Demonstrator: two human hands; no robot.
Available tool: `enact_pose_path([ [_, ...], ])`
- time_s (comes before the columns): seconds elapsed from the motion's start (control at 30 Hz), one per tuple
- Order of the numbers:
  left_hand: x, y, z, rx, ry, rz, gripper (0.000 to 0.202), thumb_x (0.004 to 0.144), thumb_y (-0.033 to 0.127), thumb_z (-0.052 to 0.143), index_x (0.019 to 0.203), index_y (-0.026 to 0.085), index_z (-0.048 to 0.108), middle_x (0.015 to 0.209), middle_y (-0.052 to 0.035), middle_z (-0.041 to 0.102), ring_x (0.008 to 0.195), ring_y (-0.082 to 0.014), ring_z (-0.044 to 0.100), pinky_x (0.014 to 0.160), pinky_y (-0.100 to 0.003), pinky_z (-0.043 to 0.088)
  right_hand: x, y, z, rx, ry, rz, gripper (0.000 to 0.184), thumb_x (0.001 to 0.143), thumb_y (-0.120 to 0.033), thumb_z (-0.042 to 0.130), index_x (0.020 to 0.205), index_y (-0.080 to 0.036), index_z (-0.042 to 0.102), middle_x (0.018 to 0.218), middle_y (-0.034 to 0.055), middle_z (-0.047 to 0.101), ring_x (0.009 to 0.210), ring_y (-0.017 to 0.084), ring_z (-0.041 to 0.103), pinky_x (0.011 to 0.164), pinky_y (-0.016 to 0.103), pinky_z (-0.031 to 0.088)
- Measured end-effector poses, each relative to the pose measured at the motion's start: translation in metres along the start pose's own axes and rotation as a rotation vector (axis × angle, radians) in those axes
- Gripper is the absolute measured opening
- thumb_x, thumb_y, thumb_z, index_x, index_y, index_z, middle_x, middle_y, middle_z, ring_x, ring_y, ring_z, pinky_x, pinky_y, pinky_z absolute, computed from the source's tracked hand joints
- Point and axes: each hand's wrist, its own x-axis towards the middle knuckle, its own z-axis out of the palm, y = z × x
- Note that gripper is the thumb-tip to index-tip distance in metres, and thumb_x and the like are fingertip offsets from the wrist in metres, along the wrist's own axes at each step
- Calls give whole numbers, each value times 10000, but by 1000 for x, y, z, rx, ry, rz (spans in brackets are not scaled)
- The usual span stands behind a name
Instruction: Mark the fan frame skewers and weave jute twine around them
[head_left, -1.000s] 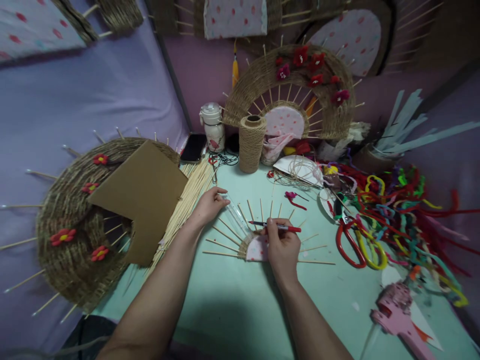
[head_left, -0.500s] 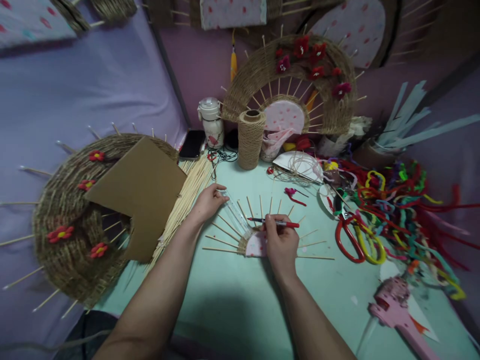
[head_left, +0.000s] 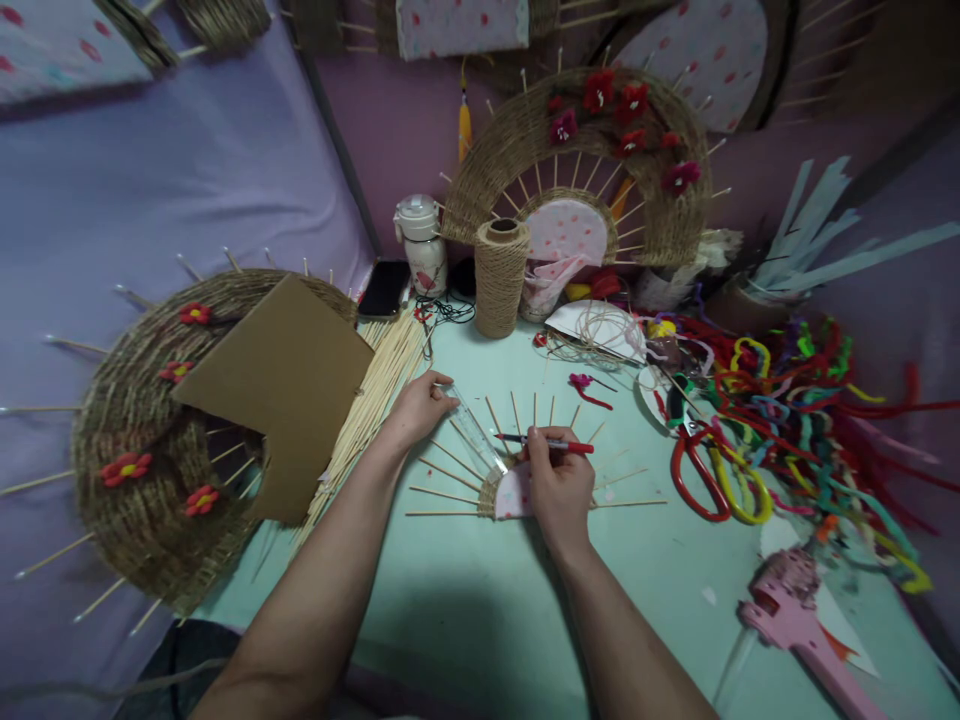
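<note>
A small half-round fan piece (head_left: 504,493) with wooden sticks fanning out lies on the pale green table (head_left: 465,600). My right hand (head_left: 559,482) rests on it, fingers closed round a red pen (head_left: 551,443) held level over the sticks. My left hand (head_left: 422,404) presses fingertips on the far end of a clear plastic ruler (head_left: 477,432) that lies across the sticks toward the fan's centre.
A bundle of sticks (head_left: 375,395), brown cardboard (head_left: 289,385) and a woven fan (head_left: 142,470) lie left. A twine spool (head_left: 499,277), jar (head_left: 421,245) and phone (head_left: 385,288) stand behind. Red scissors (head_left: 701,475), pipe cleaners (head_left: 810,420) and a pink glue gun (head_left: 795,615) lie right.
Both hands hold their places on the ruler and pen; the view has shifted a little, and the pen sits slightly farther up over the sticks.
</note>
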Motion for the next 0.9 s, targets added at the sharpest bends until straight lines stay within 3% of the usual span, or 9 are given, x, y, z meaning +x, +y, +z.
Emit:
enact_pose_path([
  [0.9,-2,-6,1,66,11,-24,335,659,286,696,974,180,651,615,36,561,579,-139,500,569,-259,323,0,-9,1,-200,-45,-139,323,880,-449,511,678,-202,556,550,-33,543,526,141,514,582,248,389],
])
